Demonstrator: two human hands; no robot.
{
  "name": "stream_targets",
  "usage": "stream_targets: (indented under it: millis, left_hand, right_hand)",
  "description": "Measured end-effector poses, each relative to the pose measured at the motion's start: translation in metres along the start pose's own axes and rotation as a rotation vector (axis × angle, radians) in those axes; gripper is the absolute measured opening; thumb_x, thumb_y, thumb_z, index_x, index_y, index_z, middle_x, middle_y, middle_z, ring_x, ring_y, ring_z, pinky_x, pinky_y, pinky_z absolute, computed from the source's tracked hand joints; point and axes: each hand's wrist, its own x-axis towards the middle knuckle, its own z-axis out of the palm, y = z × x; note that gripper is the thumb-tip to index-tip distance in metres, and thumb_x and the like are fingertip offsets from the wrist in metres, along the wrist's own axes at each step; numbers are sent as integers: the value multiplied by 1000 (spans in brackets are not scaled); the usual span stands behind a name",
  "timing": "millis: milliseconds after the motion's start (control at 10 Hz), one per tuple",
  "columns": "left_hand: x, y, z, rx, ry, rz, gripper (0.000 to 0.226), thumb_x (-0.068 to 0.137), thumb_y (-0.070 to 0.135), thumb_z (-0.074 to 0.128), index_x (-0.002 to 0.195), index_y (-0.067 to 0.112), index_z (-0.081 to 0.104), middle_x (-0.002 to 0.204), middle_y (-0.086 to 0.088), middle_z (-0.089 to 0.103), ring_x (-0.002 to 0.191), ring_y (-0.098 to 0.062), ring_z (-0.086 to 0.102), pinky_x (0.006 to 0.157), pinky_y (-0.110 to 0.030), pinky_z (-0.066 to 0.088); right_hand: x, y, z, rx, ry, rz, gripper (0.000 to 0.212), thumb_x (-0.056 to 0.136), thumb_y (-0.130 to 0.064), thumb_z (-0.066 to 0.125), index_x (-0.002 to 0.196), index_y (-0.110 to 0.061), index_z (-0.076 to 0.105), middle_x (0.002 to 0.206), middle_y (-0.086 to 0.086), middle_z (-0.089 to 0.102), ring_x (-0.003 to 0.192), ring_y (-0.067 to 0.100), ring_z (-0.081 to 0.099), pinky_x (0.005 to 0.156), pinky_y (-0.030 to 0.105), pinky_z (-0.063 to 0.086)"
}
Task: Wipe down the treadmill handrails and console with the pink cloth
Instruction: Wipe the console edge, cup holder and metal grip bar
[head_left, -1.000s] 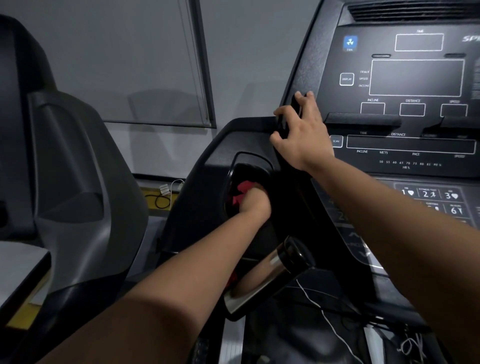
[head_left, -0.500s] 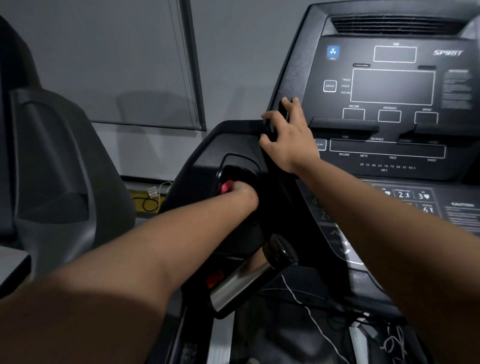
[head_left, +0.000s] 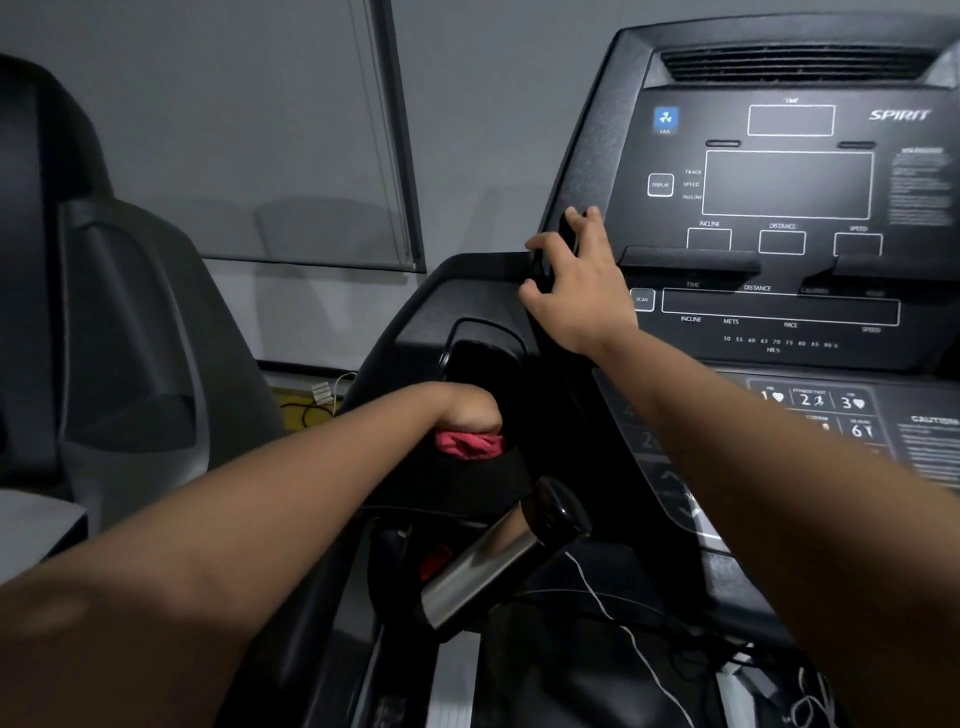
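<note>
The black treadmill console fills the right side, with a dark cup-holder recess at its left. My left hand is inside that recess, gripping the bunched pink cloth and pressing it down on the recess's lower edge. My right hand holds the console's left edge, fingers wrapped around the rim. A chrome pulse-grip handrail with a black end cap juts out below the recess.
A second grey and black machine stands close on the left. A white thin cable hangs under the console. Behind are a grey wall, a window blind, and cords on a yellow floor strip.
My left hand turned inside the recess and brought the cloth from the upper side down to the lower edge. The view shifted slightly left. My right hand stayed on the console edge.
</note>
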Motion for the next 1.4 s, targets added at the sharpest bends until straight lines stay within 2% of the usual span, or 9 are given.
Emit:
stream_targets:
  millis: [200, 300, 400, 600, 700, 800, 900, 1100, 1400]
  left_hand:
    - [-7, -6, 5, -587, 49, 165, 24, 96, 11, 46, 74, 11, 53, 44, 5, 61, 47, -8, 60, 54, -20, 51]
    - [-19, -4, 11, -531, 192, 301, 30, 88, 1, 53, 60, 13, 50, 45, 3, 51, 39, -4, 49, 44, -17, 41]
    - [-19, 0, 28, -555, 342, 328, 26, 87, 0, 57, 70, 17, 46, 60, 2, 48, 53, -7, 47, 45, -11, 38]
    - [9, 9, 45, -727, 388, 262, 8, 99, 9, 41, 105, 12, 46, 58, -6, 40, 27, -6, 32, 30, -11, 18]
    - [23, 11, 42, -622, 349, 148, 31, 101, 8, 35, 127, 0, 49, 103, -20, 62, 74, -20, 56, 54, -20, 41]
    - [26, 16, 40, -155, 310, 49, 34, 98, -3, 33, 128, -9, 48, 133, -22, 53, 118, -31, 54, 96, -28, 41]
    - [24, 14, 35, -14, 315, 15, 41, 97, 3, 40, 137, -5, 41, 142, -20, 44, 131, -33, 42, 88, -24, 40]
    - [21, 17, 30, 298, 97, -80, 35, 97, 5, 42, 128, -8, 51, 133, -24, 52, 122, -40, 50, 102, -45, 41]
    - [28, 30, 20, 550, 152, -46, 44, 98, 12, 43, 140, 1, 40, 146, -14, 40, 134, -34, 38, 108, -44, 30]
  right_hand:
    - [1, -1, 0, -18, 0, -5, 41, 87, -32, 55, 127, -24, 50, 157, 10, 16, 147, 23, -2, 113, 39, 22]
    - [0, -2, 0, -8, 2, -10, 41, 86, -30, 55, 127, -22, 51, 156, 11, 17, 147, 24, -2, 114, 39, 21]
    - [-1, -3, -1, -16, 6, -13, 41, 86, -30, 55, 127, -22, 51, 156, 12, 17, 147, 24, -2, 115, 38, 18]
    - [-1, -3, 2, -41, 17, -14, 41, 87, -31, 54, 126, -22, 51, 156, 13, 18, 147, 26, 1, 115, 38, 17]
    - [0, -3, 2, -46, 25, -18, 40, 86, -30, 54, 125, -21, 52, 155, 14, 19, 147, 27, 1, 115, 37, 17]
    - [1, -2, 3, -39, 19, -18, 40, 85, -31, 55, 124, -22, 52, 156, 14, 19, 147, 26, 1, 115, 36, 17]
    - [2, -1, 2, -34, 14, -18, 40, 85, -31, 55, 124, -23, 51, 156, 13, 18, 147, 26, 0, 115, 37, 17]
    - [1, -1, 1, -35, 4, -22, 41, 86, -32, 54, 126, -23, 51, 156, 13, 17, 147, 25, -1, 115, 37, 17]
    - [1, 2, 3, -40, 7, -24, 42, 86, -33, 54, 127, -23, 51, 156, 12, 18, 147, 25, 0, 114, 38, 20]
